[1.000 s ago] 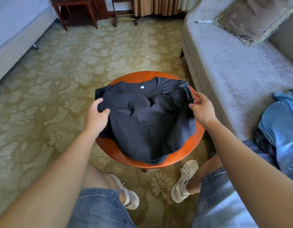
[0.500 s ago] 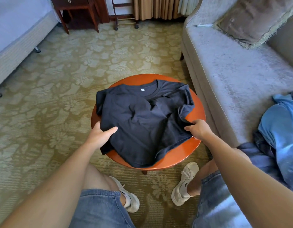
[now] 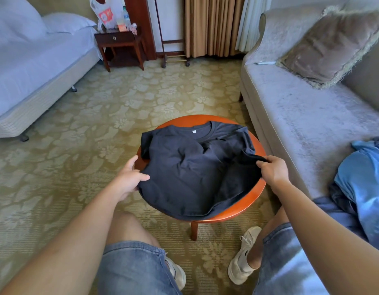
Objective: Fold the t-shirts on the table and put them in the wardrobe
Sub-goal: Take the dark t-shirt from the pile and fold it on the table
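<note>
The dark t-shirt lies face up on the round wooden table, collar on the side away from you and hem hanging over the near rim. It is rumpled across the chest, with one loose ridge running toward your right hand.

That hand pinches the shirt's right edge between thumb and curled fingers and lifts it a little off the table. Your left hand is at the opposite edge with its thumb lying on the cloth. Its forefinger reaches past the cloth toward the table rim, and I cannot tell whether the fingers underneath have closed on the fabric.

This looks like the spreading step, before any real fold is made. Next, draw both edges apart and slightly toward you so the ridge between your grips goes flat, then carry one side across to the middle. Mind the overhanging hem, since a hard tug could slide the whole shirt off the table.

Just outside your right grip is the grey sofa, with blue clothes heaped on it beside your arm. Beyond your left grip there is patterned carpet and a bed. No wardrobe is in view.
</note>
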Action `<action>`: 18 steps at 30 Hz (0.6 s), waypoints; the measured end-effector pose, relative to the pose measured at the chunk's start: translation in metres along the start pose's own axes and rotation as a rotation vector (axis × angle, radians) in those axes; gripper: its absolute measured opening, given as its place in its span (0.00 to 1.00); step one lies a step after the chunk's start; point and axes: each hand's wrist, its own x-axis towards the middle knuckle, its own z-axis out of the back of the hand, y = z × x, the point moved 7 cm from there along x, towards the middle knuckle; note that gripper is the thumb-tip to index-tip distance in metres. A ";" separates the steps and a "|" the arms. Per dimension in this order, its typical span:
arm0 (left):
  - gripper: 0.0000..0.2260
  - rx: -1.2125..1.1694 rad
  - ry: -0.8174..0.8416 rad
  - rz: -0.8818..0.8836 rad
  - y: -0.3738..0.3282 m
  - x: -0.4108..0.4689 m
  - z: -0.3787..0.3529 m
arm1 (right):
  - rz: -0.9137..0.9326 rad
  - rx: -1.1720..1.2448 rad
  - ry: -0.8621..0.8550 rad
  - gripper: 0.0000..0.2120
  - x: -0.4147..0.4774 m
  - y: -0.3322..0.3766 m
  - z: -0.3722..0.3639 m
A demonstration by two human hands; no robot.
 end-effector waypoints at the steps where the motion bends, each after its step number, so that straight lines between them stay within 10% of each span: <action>1: 0.35 -0.037 -0.004 -0.040 -0.008 -0.007 -0.001 | 0.012 0.016 -0.005 0.07 -0.005 0.005 0.004; 7: 0.14 -0.116 -0.024 -0.208 -0.043 -0.043 -0.007 | 0.094 0.118 -0.051 0.08 -0.030 0.027 0.025; 18: 0.12 -0.266 -0.090 -0.376 -0.074 -0.075 -0.019 | 0.189 0.337 -0.007 0.09 -0.053 0.052 0.044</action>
